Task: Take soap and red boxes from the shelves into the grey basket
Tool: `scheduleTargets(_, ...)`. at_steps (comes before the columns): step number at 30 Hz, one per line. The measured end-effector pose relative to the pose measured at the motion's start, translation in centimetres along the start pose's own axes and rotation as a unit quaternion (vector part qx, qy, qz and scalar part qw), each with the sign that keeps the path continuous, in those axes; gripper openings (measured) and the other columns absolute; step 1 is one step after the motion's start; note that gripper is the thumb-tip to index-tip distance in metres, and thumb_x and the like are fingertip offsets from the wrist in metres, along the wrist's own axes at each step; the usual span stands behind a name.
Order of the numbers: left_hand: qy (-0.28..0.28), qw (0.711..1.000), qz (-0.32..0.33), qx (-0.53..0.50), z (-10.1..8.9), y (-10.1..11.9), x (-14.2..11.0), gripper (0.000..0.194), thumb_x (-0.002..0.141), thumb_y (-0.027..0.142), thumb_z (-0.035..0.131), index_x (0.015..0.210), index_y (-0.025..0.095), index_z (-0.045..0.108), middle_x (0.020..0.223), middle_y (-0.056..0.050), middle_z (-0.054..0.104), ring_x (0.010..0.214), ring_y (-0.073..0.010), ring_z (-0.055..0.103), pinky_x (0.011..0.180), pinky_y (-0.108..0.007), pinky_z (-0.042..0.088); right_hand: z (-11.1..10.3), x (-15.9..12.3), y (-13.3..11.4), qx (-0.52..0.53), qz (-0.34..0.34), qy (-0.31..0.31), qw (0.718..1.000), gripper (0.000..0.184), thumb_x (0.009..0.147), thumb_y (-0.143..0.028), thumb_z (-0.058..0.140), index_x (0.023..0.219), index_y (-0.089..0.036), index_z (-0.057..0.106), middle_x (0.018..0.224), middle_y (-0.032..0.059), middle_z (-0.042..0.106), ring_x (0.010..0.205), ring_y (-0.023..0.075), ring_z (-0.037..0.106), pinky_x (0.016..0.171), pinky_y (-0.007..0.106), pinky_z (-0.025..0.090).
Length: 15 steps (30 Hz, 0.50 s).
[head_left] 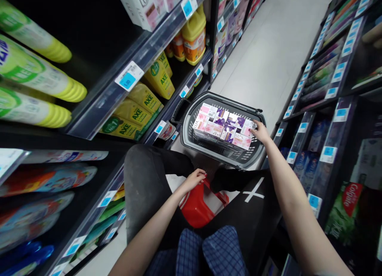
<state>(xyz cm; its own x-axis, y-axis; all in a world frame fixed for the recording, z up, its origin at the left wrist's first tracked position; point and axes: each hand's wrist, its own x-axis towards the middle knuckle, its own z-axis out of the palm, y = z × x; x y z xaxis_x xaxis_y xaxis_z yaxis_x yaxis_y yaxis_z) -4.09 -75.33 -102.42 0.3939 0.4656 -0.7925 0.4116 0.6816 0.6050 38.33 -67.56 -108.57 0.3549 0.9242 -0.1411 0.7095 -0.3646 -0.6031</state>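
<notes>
A grey shopping basket [191,113] stands on the aisle floor ahead of me, filled with several pink and purple soap boxes [222,127]. My right hand [260,131] reaches into its right side and its fingers close on a pink soap box at the edge of the stack. My left hand [194,177] rests low by my knee, fingers curled on the rim of a red plastic stool [197,206] under me. My legs in dark trousers and a checked garment fill the bottom of the view.
Dark shelves line both sides of the narrow aisle. On the left are yellow AXE bottles [140,109], green-capped bottles [36,77] and LUX packs [143,5]; on the right, toothpaste boxes [346,204]. A pale tiled floor [268,53] runs ahead beyond the basket.
</notes>
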Motion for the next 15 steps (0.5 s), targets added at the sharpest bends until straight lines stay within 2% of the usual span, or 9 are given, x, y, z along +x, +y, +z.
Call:
scheduleTargets(4,0.0,1.0,-0.002,-0.001,-0.1,-0.2,0.0,0.021,0.073,0.026,0.064,0.091,0.017,0.058,0.081,-0.001,0.063,0.072,-0.0138,0.062,0.071,-0.026,0.046,0.0,0.1,-0.3,0.003,0.003,0.0,1.0,0.068,0.066,-0.024,0.059,0.132,-0.01,0.052,0.136,0.0166,0.051,0.129,0.0316,0.045,0.108,0.047,0.037)
scheduleTargets(11,0.0,1.0,0.0,0.011,-0.1,-0.2,0.0,0.018,0.076,0.023,0.061,0.093,0.017,0.058,0.083,-0.002,0.063,0.075,-0.014,0.062,0.071,-0.026,0.047,0.0,-0.1,-0.9,-0.002,0.016,0.005,1.0,0.067,0.066,-0.024,0.058,0.131,-0.01,0.052,0.137,0.0163,0.05,0.131,0.032,0.042,0.112,0.048,0.03)
scheduleTargets(15,0.001,1.0,0.002,0.014,0.0,-0.3,0.1,0.019,0.075,0.024,0.062,0.092,0.017,0.058,0.083,-0.002,0.063,0.074,-0.0146,0.062,0.072,-0.027,0.047,-0.1,-0.6,-1.2,0.012,0.064,0.014,0.998,0.066,0.077,-0.035,0.051,0.135,-0.004,0.045,0.133,0.0224,0.051,0.127,0.0339,0.046,0.107,0.05,0.035)
